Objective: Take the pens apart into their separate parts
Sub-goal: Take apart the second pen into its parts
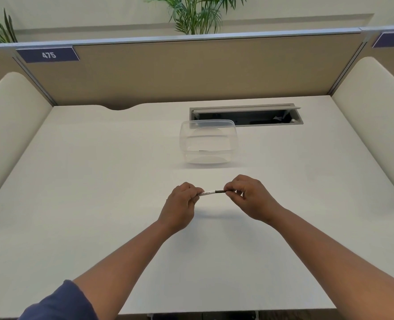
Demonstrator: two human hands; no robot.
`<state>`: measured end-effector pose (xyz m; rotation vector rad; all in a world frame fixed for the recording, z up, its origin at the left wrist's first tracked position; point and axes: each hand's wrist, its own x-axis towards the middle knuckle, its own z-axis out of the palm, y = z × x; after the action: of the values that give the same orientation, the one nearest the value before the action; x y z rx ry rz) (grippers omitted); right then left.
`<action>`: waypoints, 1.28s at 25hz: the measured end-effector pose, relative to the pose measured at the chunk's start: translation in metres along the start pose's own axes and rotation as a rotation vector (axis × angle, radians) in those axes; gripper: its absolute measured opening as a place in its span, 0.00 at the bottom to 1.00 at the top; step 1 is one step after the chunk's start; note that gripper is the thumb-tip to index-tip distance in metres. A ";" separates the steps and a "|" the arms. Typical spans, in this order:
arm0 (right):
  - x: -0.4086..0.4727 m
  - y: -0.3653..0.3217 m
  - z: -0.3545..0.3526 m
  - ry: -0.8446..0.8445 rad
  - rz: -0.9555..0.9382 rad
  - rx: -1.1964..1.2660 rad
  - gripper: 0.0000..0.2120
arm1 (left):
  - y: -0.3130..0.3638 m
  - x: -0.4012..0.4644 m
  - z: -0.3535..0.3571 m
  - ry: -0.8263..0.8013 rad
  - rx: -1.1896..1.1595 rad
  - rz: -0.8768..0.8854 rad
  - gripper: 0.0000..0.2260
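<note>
A white pen [208, 193] with black print and a dark right end is held level above the middle of the white desk [99, 181]. My left hand [182, 202] pinches its left end. My right hand [249, 197] pinches the dark right end. Both ends of the pen are hidden inside my fingers. Beyond the hands stands a clear plastic container [208, 142] with a small dark piece lying at its bottom; I cannot tell what the piece is.
An open grey cable tray [246, 114] is set into the desk behind the container. Tan partition panels [168, 72] close off the back and cream side panels [13, 116] flank the desk. The near desk edge runs below my forearms.
</note>
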<state>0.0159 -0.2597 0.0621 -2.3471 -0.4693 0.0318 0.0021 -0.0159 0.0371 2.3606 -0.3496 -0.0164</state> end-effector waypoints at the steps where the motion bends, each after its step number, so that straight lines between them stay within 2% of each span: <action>1: 0.000 0.000 0.001 0.001 0.013 0.018 0.06 | 0.000 0.000 0.000 -0.007 -0.009 0.006 0.12; 5: -0.001 0.000 0.002 -0.007 0.108 0.119 0.07 | 0.000 0.000 0.000 -0.012 -0.041 0.014 0.11; 12: -0.001 0.001 0.002 -0.033 0.181 0.142 0.07 | -0.001 0.002 0.000 -0.032 -0.067 0.003 0.12; 16: -0.001 -0.001 0.001 -0.024 0.151 0.102 0.07 | 0.000 0.002 0.001 -0.047 -0.084 -0.006 0.11; 21: 0.000 -0.006 0.000 0.000 0.012 -0.070 0.06 | 0.000 0.000 0.001 -0.047 -0.014 -0.008 0.11; 28: -0.004 -0.006 0.013 0.008 0.029 -0.052 0.06 | 0.005 0.006 -0.001 -0.103 0.134 0.063 0.13; 32: -0.005 -0.008 0.018 0.022 0.028 -0.027 0.06 | 0.009 0.010 -0.001 -0.165 0.124 0.067 0.13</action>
<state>0.0057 -0.2441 0.0543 -2.3787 -0.4282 0.0130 0.0094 -0.0239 0.0453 2.4754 -0.5223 -0.1629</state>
